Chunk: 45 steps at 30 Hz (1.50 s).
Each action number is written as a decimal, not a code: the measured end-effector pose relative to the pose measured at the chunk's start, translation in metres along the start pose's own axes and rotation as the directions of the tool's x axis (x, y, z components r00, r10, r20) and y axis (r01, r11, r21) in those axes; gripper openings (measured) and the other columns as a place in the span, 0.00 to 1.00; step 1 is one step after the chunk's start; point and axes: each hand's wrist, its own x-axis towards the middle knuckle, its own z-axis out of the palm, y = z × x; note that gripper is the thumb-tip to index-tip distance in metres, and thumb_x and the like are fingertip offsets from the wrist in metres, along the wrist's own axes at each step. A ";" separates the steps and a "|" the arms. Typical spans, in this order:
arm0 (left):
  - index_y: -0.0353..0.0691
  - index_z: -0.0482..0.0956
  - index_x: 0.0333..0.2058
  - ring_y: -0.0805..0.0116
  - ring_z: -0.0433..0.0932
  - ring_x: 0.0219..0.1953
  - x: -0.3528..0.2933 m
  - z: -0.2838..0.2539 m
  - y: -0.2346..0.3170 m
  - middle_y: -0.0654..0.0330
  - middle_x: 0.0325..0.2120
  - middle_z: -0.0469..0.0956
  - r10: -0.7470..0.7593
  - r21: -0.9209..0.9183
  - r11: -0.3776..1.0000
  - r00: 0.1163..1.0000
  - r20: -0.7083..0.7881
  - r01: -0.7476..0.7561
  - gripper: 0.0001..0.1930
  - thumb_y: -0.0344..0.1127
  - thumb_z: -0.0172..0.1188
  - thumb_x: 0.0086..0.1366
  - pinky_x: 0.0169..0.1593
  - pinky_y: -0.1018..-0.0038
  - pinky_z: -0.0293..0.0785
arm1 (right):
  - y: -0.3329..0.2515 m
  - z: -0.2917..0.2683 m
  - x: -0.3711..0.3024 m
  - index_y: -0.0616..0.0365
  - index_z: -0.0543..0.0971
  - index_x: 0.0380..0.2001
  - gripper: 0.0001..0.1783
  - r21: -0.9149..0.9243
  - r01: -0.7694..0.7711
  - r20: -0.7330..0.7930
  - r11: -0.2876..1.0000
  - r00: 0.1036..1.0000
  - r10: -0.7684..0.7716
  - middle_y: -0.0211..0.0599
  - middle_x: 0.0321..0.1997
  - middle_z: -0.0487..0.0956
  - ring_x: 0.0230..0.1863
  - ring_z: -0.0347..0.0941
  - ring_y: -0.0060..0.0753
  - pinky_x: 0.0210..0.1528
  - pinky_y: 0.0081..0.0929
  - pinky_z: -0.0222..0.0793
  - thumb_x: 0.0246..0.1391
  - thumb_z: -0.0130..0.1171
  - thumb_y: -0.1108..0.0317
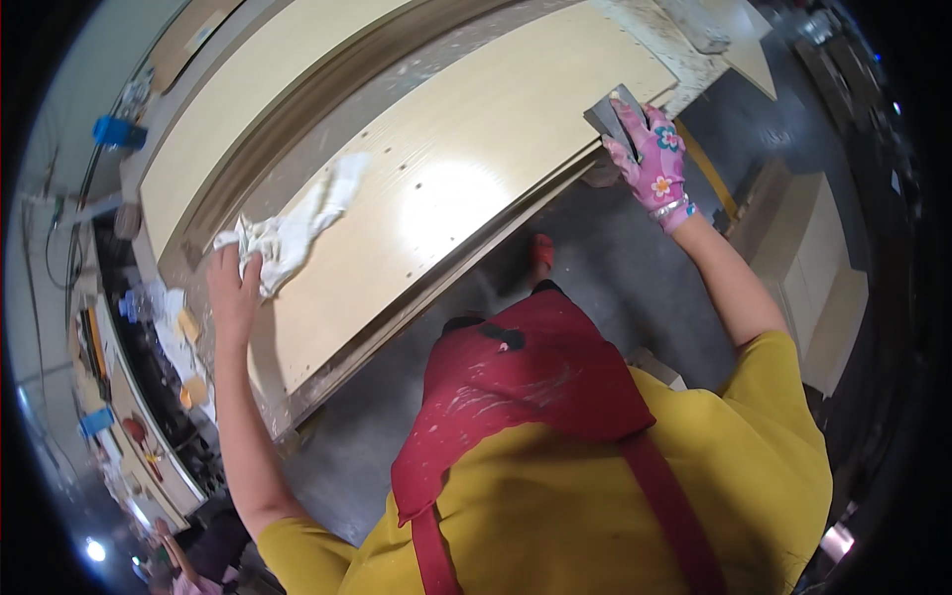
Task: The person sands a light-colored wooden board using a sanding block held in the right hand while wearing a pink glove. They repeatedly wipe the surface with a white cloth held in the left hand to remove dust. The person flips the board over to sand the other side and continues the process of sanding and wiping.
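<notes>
Board (pixel 526 129) of pale wood, lying flat on a worktable and running slantwise from lower left to upper right, its face marked by small dark spots in short rows and a bright patch of reflected light near its middle. At its lower-left part, the bare left hand (pixel 235 283) is closed on the near end of a white cloth (pixel 297 233), which lies crumpled and trails across the board's far edge. At the upper-right end, the right hand (pixel 654 164), in a pink flowered glove, holds a grey block (pixel 605 117) with fingers spread over it, at the near edge of the board; whether the block touches the wood cannot be told. Beyond the board lies a second pale panel (pixel 248 109) with a curved edge; a blue container (pixel 119 132) stands near its left end. The person wears a red apron (pixel 516 367) over a yellow shirt (pixel 595 496). To the right, pale box-like pieces (pixel 813 238) rest near the grey floor (pixel 347 466).
</notes>
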 end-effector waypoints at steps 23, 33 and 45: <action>0.46 0.65 0.60 0.40 0.65 0.57 -0.035 -0.024 -0.061 0.46 0.55 0.67 -0.127 0.178 0.981 0.944 0.303 0.075 0.29 0.48 0.58 0.63 0.58 0.53 0.67 | -0.473 0.044 -0.072 0.43 0.75 0.50 0.20 0.739 0.656 -0.190 0.155 0.424 -0.886 0.41 0.54 0.72 0.56 0.66 0.50 0.53 0.42 0.68 0.52 0.60 0.58; 0.42 0.65 0.59 0.41 0.67 0.52 -0.051 -0.010 -0.067 0.46 0.52 0.68 -0.092 0.176 0.983 0.976 0.197 0.058 0.27 0.45 0.58 0.64 0.56 0.57 0.67 | -0.383 0.002 -0.027 0.39 0.71 0.58 0.34 0.624 0.657 0.346 0.423 0.253 -0.903 0.46 0.47 0.71 0.52 0.68 0.45 0.48 0.43 0.64 0.45 0.61 0.51; 0.38 0.78 0.45 0.50 0.72 0.47 -0.057 -0.032 -0.059 0.51 0.41 0.77 -0.192 -0.040 0.981 0.973 -0.127 0.189 0.25 0.52 0.62 0.57 0.50 0.58 0.70 | -0.405 -0.014 -0.015 0.49 0.74 0.56 0.31 0.942 0.330 0.038 0.065 0.088 -0.995 0.46 0.45 0.75 0.53 0.71 0.48 0.59 0.43 0.64 0.52 0.61 0.47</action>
